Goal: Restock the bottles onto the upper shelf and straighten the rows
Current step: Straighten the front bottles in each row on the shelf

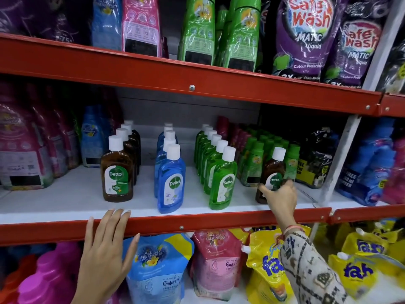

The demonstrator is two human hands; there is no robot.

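Three rows of white-capped Dettol bottles stand on the white middle shelf: brown bottles at the left, blue bottles in the middle, green bottles to their right. A lone brown Dettol bottle stands upright right of the green row, near the shelf's front edge. My right hand is wrapped around its lower half. My left hand lies flat with fingers apart against the red front rail, below the brown row, holding nothing.
Small green bottles and dark pouches crowd behind the lone bottle. Large pink jugs fill the shelf's left end. Pouches stand on the shelf above and below. A grey upright post bounds the bay at right.
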